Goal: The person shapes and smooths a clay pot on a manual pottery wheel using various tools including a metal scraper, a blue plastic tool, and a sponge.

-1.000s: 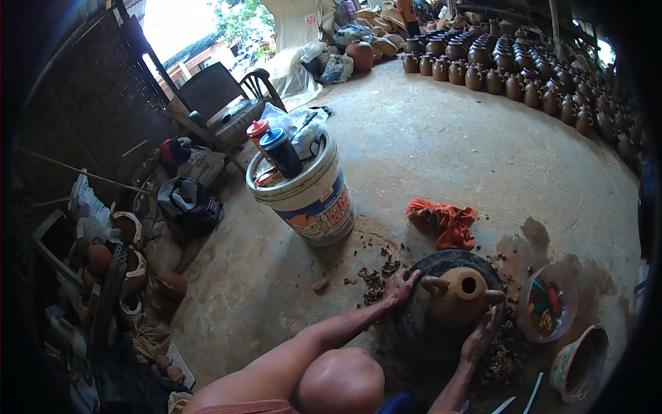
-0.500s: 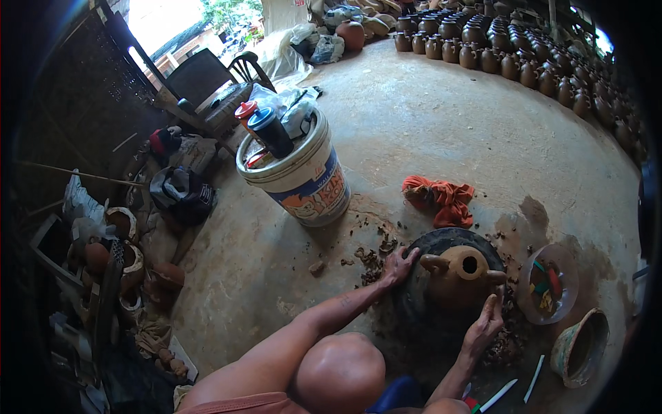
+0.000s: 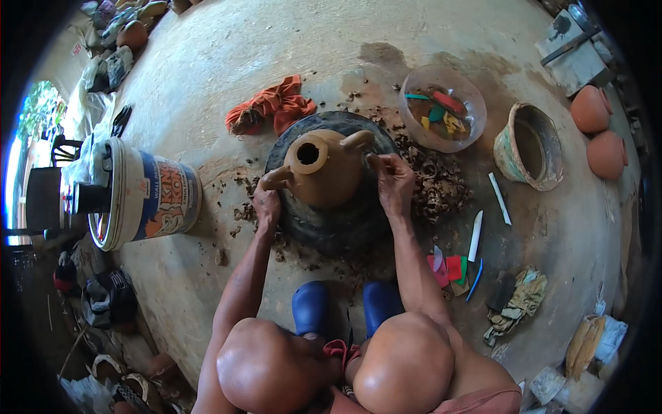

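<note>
A brown clay jug [image 3: 324, 176] with a dark round mouth and two side handles stands on a dark round potter's wheel [image 3: 331, 231]. My left hand [image 3: 267, 205] is closed at the left handle [image 3: 277, 179], its fingertips partly hidden behind it. Beside the jug's right side, just below the right handle [image 3: 356, 141], my right hand [image 3: 396, 185] has its fingers curled and pressed together. Whatever lies between those fingertips is too small to tell. Dark clay trimmings [image 3: 438, 186] are heaped by the wheel on the right.
An orange cloth [image 3: 276, 107] lies beyond the wheel. To the right are a clear bowl [image 3: 476, 103] with coloured scraps, a worn basin [image 3: 507, 148], white strips [image 3: 476, 234] and a crumpled rag [image 3: 520, 300]. A large bucket [image 3: 183, 193] stands left; reddish pots [image 3: 607, 155] sit far right.
My view has swung right and down. The jug has turned on the wheel, so its handles point differently. My left hand has gone from the wheel's rim to a handle; my right fingers have curled in.
</note>
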A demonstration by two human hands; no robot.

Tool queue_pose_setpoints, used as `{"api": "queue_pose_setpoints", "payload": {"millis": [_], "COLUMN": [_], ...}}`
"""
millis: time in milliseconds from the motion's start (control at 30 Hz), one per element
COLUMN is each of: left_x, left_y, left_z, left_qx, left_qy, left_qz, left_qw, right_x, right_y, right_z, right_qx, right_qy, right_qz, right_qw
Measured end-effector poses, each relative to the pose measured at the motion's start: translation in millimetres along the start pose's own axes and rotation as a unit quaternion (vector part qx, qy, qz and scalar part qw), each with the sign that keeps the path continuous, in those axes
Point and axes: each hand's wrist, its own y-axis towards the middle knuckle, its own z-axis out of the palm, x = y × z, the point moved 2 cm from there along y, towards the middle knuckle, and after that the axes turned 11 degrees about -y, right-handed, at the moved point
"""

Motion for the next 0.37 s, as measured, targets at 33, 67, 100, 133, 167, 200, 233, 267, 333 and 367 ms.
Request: {"api": "queue_pose_setpoints", "payload": {"millis": [33, 67, 100, 133, 167, 200, 233, 267, 333, 367], "left_x": [8.9, 16.5, 20.2, 24.4, 26.3, 28.1, 30.8, 25.5, 19.1, 18.0], "left_y": [-1.5, -1.9, -1.2, 0.5, 2.8, 3.0, 4.4, 4.2, 2.4, 2.1], "left_z": [2.8, 4.6, 3.6, 2.6, 0.0, -0.4, -2.0, -4.8, -6.5, -4.9], "left_qx": [0.015, 0.029, 0.033, 0.035, 0.036, 0.031, 0.033, 0.034, 0.029, 0.024], "left_qy": [-0.026, -0.053, -0.053, -0.030, -0.005, -0.019, -0.018, 0.009, 0.028, 0.019], "left_qz": [0.017, 0.034, 0.032, 0.015, 0.000, 0.020, 0.019, -0.012, -0.027, -0.011], "left_qw": [0.999, 0.998, 0.998, 0.999, 0.999, 0.999, 0.999, 0.999, 0.999, 0.999], "right_x": [4.4, 5.7, 5.6, 5.9, 7.3, 5.8, 3.6, 1.7, -14.7, -21.8], "right_y": [0.6, 2.5, 5.3, 8.7, 11.7, 13.4, 14.4, 16.5, 23.0, 27.1], "right_z": [3.1, 6.4, 8.8, 12.0, 14.4, 14.1, 13.5, 12.1, 11.2, 11.1], "right_qx": [-0.006, -0.010, -0.012, 0.013, 0.038, 0.037, 0.050, 0.062, 0.054, 0.048], "right_qy": [0.034, 0.069, 0.066, 0.101, 0.137, 0.137, 0.133, 0.130, 0.113, 0.092], "right_qz": [-0.011, -0.023, -0.020, -0.042, -0.065, -0.064, -0.082, -0.101, -0.109, -0.117], "right_qw": [0.999, 0.997, 0.998, 0.994, 0.988, 0.988, 0.986, 0.984, 0.986, 0.988]}}
